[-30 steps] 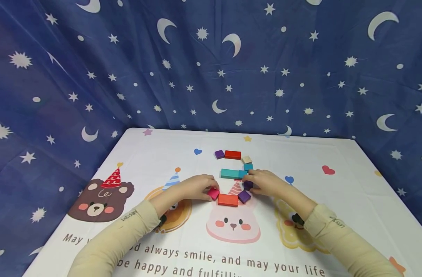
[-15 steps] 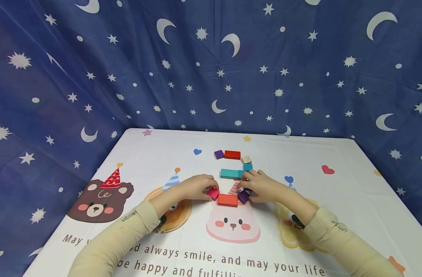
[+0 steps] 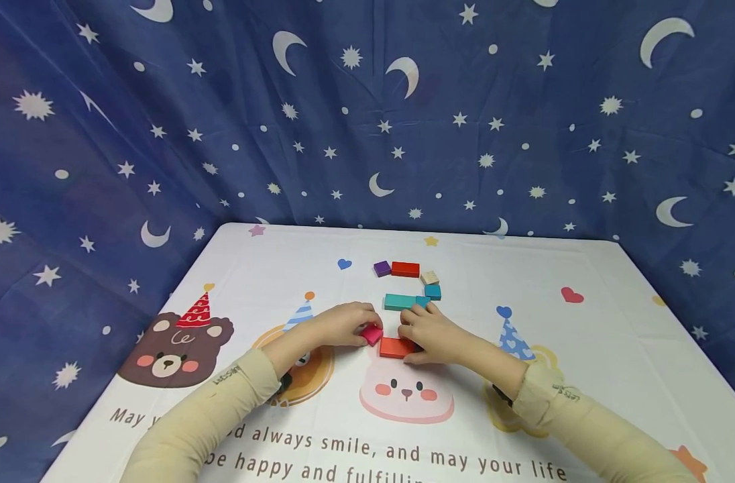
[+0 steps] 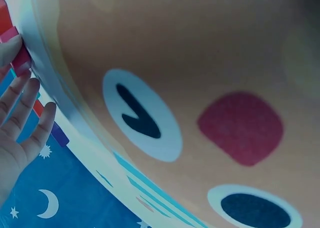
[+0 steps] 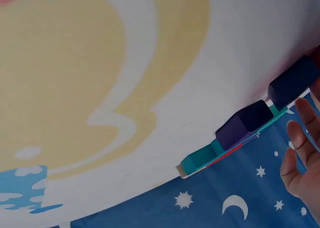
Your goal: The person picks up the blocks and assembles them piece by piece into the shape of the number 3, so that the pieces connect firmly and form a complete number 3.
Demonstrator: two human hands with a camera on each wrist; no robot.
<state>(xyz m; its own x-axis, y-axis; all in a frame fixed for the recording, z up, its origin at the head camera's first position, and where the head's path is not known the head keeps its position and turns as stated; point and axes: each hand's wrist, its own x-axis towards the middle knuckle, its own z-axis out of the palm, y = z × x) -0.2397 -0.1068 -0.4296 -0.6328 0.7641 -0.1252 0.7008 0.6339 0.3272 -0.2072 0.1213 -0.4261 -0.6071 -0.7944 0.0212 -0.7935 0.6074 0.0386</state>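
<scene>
Between thumb and fingers my left hand (image 3: pixel 346 323) pinches a small pink block (image 3: pixel 372 335) lying on the table, also seen in the left wrist view. Touching its right side is a longer orange-red block (image 3: pixel 394 347). My right hand (image 3: pixel 436 335) holds that block's right end, thumb at the front edge and fingers at the back. Two dark purple blocks, hidden under this hand in the head view, show in the right wrist view, one nearer (image 5: pixel 292 81) and one farther along (image 5: pixel 240 125). Behind lie a long teal block (image 3: pixel 398 302) and a small blue block (image 3: pixel 422 301).
Farther back, the curved row continues with another blue block (image 3: pixel 432 292), a cream block (image 3: pixel 429 277), a red block (image 3: pixel 406 269) and a purple block (image 3: pixel 382 269). The white tablecloth (image 3: pixel 307 261) has printed animals and writing. A blue star-patterned curtain (image 3: pixel 367 161) hangs behind.
My right hand has moved from the purple blocks leftward and nearer to the orange-red block. The left hand stays on the pink block, which has barely shifted.
</scene>
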